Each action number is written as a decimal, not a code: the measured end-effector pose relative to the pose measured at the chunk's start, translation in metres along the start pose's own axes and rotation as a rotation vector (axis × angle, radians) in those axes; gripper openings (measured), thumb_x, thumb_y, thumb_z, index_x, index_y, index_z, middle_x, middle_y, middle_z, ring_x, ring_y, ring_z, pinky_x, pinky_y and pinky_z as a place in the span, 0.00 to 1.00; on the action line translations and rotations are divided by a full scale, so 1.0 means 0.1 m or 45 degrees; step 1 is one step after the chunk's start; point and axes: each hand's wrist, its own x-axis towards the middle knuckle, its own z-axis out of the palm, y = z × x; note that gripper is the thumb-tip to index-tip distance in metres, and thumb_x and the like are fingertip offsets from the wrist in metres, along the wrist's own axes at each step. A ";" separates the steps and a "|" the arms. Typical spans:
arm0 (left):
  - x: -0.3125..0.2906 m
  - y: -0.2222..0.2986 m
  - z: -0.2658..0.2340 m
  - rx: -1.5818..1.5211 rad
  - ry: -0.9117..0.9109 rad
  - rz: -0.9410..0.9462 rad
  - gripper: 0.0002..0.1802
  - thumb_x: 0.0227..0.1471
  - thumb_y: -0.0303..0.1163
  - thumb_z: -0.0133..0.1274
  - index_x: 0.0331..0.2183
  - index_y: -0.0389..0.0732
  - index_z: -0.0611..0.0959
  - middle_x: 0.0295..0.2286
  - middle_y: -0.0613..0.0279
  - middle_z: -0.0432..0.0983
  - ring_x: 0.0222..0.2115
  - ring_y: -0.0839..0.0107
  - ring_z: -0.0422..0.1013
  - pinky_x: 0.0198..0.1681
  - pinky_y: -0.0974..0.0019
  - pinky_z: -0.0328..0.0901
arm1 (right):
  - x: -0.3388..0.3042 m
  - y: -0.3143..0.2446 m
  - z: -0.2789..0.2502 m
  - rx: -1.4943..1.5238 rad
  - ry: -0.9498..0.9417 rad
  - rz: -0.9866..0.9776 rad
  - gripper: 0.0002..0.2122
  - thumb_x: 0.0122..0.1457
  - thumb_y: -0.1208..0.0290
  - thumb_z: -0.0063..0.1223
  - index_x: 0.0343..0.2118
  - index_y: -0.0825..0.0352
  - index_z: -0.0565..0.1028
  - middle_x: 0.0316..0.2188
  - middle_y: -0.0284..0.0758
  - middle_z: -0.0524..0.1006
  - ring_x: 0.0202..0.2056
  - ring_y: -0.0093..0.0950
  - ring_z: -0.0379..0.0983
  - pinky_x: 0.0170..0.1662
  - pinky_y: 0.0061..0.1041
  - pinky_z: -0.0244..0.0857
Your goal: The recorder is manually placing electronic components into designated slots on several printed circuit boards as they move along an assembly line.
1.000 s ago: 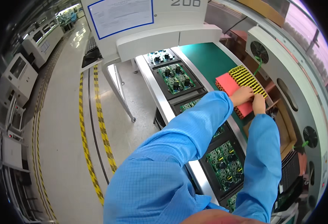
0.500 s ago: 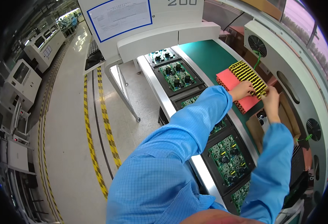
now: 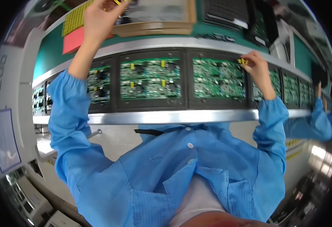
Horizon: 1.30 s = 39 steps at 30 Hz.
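Note:
My left hand [image 3: 99,20] is raised at the top left, its fingers closed around small yellow parts [image 3: 117,2], partly cut off by the picture's edge. On the right, my right hand [image 3: 257,69] pinches several small yellow-and-black electronic components [image 3: 243,61]. It hovers over the right edge of a green circuit board [image 3: 219,77] lying in a black carrier frame. Left of that board lies another circuit board [image 3: 150,78], with yellow parts and black round parts standing on it. A red foam block [image 3: 73,40] and a yellow block of component rows [image 3: 76,19] are near my left forearm.
A metal rail [image 3: 166,117] borders the line of carriers on my side. Behind the line stand an open cardboard box [image 3: 154,28] and black trays [image 3: 226,13]. A white machine [image 3: 7,94] is at the left. Another person's blue sleeve [image 3: 321,117] shows at the far right.
My view has swung right along the line. Both hands have come away from the red foam block's component rows; the right hand is now above a circuit board with components in its fingers.

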 end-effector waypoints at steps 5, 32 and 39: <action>-0.68 0.06 1.22 0.238 -0.765 0.362 0.15 0.48 0.28 0.63 0.41 0.40 0.84 0.34 0.54 0.83 0.33 0.59 0.80 0.40 0.60 0.74 | -0.13 0.09 0.27 -0.052 0.033 0.042 0.16 0.49 0.84 0.67 0.43 0.68 0.80 0.32 0.34 0.72 0.29 0.27 0.70 0.35 0.26 0.67; -0.96 -0.38 2.14 0.635 -0.813 0.931 0.11 0.50 0.35 0.66 0.37 0.47 0.89 0.32 0.71 0.83 0.36 0.69 0.75 0.40 0.63 0.74 | -0.53 0.03 0.17 0.035 -0.028 0.012 0.17 0.51 0.86 0.64 0.46 0.66 0.81 0.40 0.33 0.78 0.32 0.27 0.74 0.39 0.24 0.71; -0.99 -0.39 2.16 0.626 -0.766 0.955 0.11 0.50 0.34 0.65 0.38 0.46 0.89 0.35 0.71 0.83 0.38 0.69 0.75 0.43 0.64 0.74 | -0.80 -0.05 0.28 0.006 -0.001 0.076 0.16 0.52 0.79 0.68 0.45 0.64 0.81 0.32 0.33 0.78 0.32 0.27 0.75 0.36 0.26 0.71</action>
